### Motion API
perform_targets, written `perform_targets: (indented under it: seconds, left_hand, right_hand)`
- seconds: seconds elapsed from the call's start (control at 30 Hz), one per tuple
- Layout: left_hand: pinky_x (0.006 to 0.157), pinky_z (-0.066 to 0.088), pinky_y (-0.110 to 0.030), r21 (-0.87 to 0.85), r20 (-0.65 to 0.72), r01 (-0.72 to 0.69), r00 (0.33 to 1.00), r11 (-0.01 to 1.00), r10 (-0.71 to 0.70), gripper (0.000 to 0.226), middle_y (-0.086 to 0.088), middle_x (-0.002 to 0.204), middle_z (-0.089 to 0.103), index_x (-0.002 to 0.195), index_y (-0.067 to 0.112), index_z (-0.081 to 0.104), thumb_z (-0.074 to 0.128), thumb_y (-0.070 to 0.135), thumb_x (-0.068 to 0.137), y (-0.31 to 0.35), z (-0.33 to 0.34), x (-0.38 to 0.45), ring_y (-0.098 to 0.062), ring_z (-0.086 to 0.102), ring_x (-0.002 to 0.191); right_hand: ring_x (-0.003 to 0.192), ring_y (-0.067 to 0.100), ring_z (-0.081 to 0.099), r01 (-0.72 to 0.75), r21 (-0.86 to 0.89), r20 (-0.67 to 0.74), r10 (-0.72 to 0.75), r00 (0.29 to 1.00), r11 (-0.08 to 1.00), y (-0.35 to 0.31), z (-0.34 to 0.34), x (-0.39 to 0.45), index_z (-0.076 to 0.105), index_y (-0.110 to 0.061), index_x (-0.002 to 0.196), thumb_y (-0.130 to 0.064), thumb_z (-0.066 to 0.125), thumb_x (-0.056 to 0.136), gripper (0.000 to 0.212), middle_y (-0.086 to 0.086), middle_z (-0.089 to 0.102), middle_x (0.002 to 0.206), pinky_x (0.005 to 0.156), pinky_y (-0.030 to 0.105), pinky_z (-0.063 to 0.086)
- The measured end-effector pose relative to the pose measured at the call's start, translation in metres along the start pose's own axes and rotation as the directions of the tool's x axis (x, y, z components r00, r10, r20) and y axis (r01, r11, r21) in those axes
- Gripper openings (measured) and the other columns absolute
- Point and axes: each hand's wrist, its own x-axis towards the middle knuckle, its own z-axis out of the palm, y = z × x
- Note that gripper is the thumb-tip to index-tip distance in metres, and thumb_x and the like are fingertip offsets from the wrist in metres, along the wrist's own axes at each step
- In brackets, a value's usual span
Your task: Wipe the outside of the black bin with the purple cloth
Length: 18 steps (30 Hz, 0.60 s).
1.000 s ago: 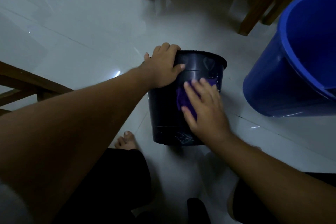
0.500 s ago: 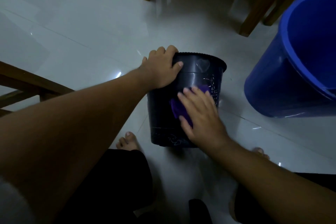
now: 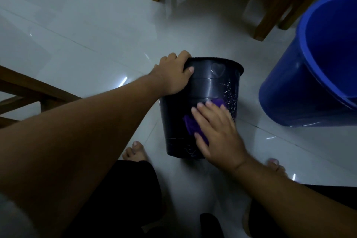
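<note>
Gripping black bin (image 3: 204,91) rim with left hand (image 3: 174,73); pressing purple cloth (image 3: 191,124) against its side under flat, open right hand (image 3: 220,133).

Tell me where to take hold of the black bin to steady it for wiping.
Grip the black bin at its flared top rim, from the left, as the left hand does. The rim gives fingers a lip, and that side leaves the wall facing you free for the right hand and purple cloth.
</note>
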Motion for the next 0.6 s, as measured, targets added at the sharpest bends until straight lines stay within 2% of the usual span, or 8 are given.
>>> perform_targets:
  seconds: [0.07,0.13,0.23,0.3,0.37,0.5,0.53,0.6]
  left_hand:
    - [0.101,0.035,-0.056,0.002,0.001,-0.013,1.0,1.0,0.013,0.04,-0.017,0.125,0.05,0.127,0.022,0.042,0.042,0.043,0.094,0.0,0.002,0.0,-0.041,0.043,0.117]
    - [0.101,0.036,-0.056,0.004,0.0,-0.018,1.0,1.0,0.018,0.045,-0.018,0.123,0.05,0.127,0.021,0.043,0.039,0.046,0.09,-0.002,0.002,-0.001,-0.041,0.044,0.116]
    - [0.099,0.038,-0.055,0.001,-0.007,-0.028,1.0,1.0,0.028,0.053,-0.018,0.12,0.052,0.127,0.019,0.043,0.034,0.05,0.085,-0.005,-0.001,-0.004,-0.041,0.046,0.113]
    - [0.098,0.039,-0.055,0.008,-0.023,-0.041,0.999,0.999,0.041,0.053,-0.018,0.12,0.052,0.128,0.018,0.043,0.034,0.048,0.086,-0.005,-0.001,-0.006,-0.04,0.047,0.112]
    - [0.096,0.04,-0.056,0.017,-0.048,-0.057,0.997,0.998,0.058,0.054,-0.019,0.118,0.052,0.128,0.017,0.043,0.031,0.049,0.087,-0.005,0.001,-0.009,-0.041,0.048,0.109]
    - [0.097,0.038,-0.055,0.036,-0.059,-0.042,0.997,0.999,0.044,0.064,-0.02,0.119,0.051,0.131,0.014,0.042,0.023,0.054,0.085,-0.012,0.008,-0.009,-0.041,0.048,0.107]
    - [0.098,0.038,-0.055,0.036,-0.051,-0.033,0.998,0.999,0.035,0.064,-0.02,0.119,0.051,0.132,0.014,0.042,0.023,0.054,0.085,-0.012,0.008,-0.009,-0.042,0.047,0.108]
    - [0.099,0.037,-0.055,0.039,-0.038,-0.022,0.999,0.999,0.023,0.064,-0.02,0.121,0.05,0.132,0.015,0.041,0.023,0.054,0.084,-0.011,0.007,-0.009,-0.042,0.046,0.11]
  right_hand:
    - [0.141,0.03,0.04,0.049,-0.012,0.008,-0.048,0.999,0.999,0.004,-0.001,-0.006,0.05,-0.01,0.145,-0.028,0.057,0.09,0.058,0.011,0.051,0.147,0.122,0.049,0.019]
    - [0.141,0.031,0.041,0.035,-0.015,0.015,-0.034,0.999,0.999,0.01,-0.002,0.012,0.051,-0.01,0.144,-0.028,0.056,0.091,0.057,0.011,0.052,0.146,0.122,0.048,0.018]
    - [0.145,0.029,0.032,-0.119,-0.005,0.013,0.119,0.993,0.993,0.014,-0.004,0.053,0.044,-0.011,0.148,-0.031,0.052,0.093,0.059,0.01,0.046,0.15,0.124,0.042,0.008]
    - [0.147,0.027,0.027,-0.183,0.01,0.012,0.183,0.983,0.983,0.012,-0.004,0.057,0.04,-0.011,0.15,-0.031,0.053,0.094,0.061,0.01,0.042,0.153,0.124,0.042,0.007]
    - [0.146,0.028,0.029,-0.14,0.0,0.004,0.14,0.99,0.99,0.004,-0.005,0.037,0.041,-0.011,0.15,-0.032,0.054,0.093,0.062,0.011,0.043,0.153,0.124,0.046,0.01]
    - [0.14,0.031,0.042,0.065,-0.019,0.015,-0.065,0.998,0.998,0.0,0.0,0.002,0.052,-0.01,0.143,-0.031,0.059,0.089,0.058,0.011,0.052,0.146,0.12,0.052,0.022]
    - [0.14,0.031,0.042,0.081,-0.027,0.017,-0.08,0.997,0.996,0.004,0.0,0.007,0.053,-0.011,0.143,-0.031,0.059,0.089,0.057,0.011,0.053,0.145,0.121,0.05,0.022]
    - [0.141,0.03,0.039,0.018,-0.027,0.004,-0.018,1.0,0.999,0.009,-0.002,0.028,0.052,-0.011,0.144,-0.031,0.056,0.09,0.057,0.011,0.052,0.145,0.123,0.045,0.015]
